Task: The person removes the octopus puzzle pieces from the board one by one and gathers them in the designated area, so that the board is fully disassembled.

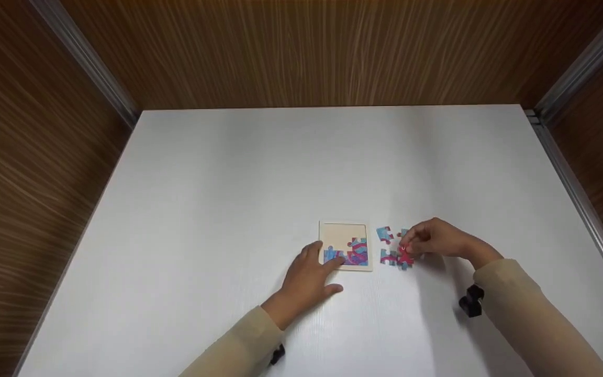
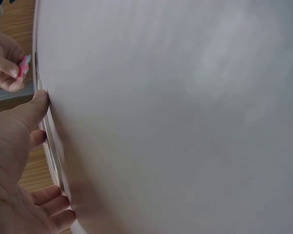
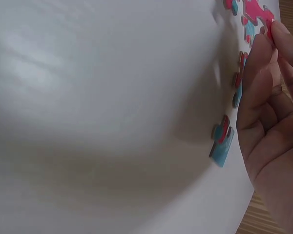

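A square wooden puzzle tray lies on the white table, with blue, purple and pink pieces filling its lower part and right side. My left hand rests at the tray's lower left; one finger reaches over the fitted pieces, others touch the left edge. In the left wrist view, the left hand has its fingers spread along the tray's thin edge. Right of the tray, my right hand pinches a red jigsaw piece between thumb and fingertips. The right wrist view shows this red piece above other loose pieces.
Loose blue and red jigsaw pieces lie by the right hand, among them one at the upper left and one below it. Brown wood-grain panels stand around the white table. Black devices hang at the sleeves.
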`<action>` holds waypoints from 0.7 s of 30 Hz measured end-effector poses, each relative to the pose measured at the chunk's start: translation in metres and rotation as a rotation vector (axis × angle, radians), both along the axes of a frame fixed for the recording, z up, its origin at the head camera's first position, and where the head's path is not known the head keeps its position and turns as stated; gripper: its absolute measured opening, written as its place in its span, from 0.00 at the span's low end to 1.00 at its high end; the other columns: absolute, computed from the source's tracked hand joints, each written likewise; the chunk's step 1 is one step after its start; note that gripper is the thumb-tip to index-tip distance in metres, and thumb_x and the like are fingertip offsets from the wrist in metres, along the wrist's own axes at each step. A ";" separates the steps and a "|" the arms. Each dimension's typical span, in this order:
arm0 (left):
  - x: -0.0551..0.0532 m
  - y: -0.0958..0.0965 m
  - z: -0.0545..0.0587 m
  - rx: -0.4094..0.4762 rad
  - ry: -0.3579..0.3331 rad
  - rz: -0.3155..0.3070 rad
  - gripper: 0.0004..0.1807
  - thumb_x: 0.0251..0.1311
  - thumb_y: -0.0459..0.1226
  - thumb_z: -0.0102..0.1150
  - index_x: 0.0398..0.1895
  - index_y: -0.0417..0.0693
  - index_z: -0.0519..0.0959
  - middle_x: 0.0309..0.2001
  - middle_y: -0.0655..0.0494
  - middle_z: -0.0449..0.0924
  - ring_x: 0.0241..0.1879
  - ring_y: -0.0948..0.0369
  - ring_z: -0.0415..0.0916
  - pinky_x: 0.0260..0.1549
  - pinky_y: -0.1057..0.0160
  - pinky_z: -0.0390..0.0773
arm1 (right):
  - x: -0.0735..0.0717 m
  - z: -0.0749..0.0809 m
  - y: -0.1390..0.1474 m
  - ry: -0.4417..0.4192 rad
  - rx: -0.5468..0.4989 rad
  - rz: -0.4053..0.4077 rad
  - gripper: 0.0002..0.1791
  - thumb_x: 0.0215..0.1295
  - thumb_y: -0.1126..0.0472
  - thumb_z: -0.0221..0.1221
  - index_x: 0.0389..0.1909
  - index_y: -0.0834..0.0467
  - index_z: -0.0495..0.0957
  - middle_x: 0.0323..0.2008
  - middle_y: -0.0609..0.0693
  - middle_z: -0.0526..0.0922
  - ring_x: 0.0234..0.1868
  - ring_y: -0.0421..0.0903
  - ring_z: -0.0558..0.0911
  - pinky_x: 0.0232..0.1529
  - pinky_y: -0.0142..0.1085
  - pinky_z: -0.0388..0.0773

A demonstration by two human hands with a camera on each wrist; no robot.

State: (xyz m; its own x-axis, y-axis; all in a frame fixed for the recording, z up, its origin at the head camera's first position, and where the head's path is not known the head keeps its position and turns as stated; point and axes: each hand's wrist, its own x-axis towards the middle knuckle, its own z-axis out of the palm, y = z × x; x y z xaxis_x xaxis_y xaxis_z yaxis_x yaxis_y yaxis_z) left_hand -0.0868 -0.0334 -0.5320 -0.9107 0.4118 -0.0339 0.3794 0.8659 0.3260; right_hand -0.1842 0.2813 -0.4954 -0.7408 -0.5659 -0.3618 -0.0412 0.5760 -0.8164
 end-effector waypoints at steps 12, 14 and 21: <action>-0.001 0.002 -0.001 0.029 -0.017 0.012 0.33 0.53 0.55 0.65 0.64 0.62 0.72 0.67 0.38 0.56 0.66 0.44 0.56 0.60 0.48 0.63 | 0.004 -0.005 0.009 0.060 0.089 0.016 0.07 0.58 0.62 0.65 0.36 0.61 0.83 0.24 0.49 0.81 0.24 0.43 0.72 0.25 0.31 0.71; -0.001 0.002 -0.001 0.033 -0.013 0.013 0.33 0.53 0.55 0.65 0.64 0.63 0.72 0.67 0.39 0.56 0.66 0.45 0.56 0.60 0.49 0.63 | 0.004 -0.006 0.010 0.074 0.099 0.013 0.06 0.58 0.63 0.65 0.35 0.61 0.83 0.24 0.48 0.81 0.24 0.42 0.72 0.24 0.31 0.71; 0.001 0.003 -0.002 0.014 0.019 0.007 0.34 0.54 0.55 0.64 0.66 0.64 0.70 0.68 0.41 0.54 0.66 0.46 0.54 0.60 0.49 0.63 | 0.005 -0.007 0.009 0.128 0.102 0.023 0.08 0.56 0.62 0.67 0.34 0.62 0.82 0.25 0.48 0.81 0.26 0.43 0.73 0.27 0.32 0.72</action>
State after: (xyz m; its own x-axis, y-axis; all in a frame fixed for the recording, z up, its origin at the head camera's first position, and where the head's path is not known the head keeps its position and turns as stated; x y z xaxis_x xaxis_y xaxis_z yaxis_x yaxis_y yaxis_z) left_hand -0.0856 -0.0307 -0.5337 -0.9139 0.4057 -0.0112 0.3794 0.8640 0.3311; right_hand -0.1795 0.2905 -0.5021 -0.7716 -0.5486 -0.3220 -0.1552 0.6532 -0.7412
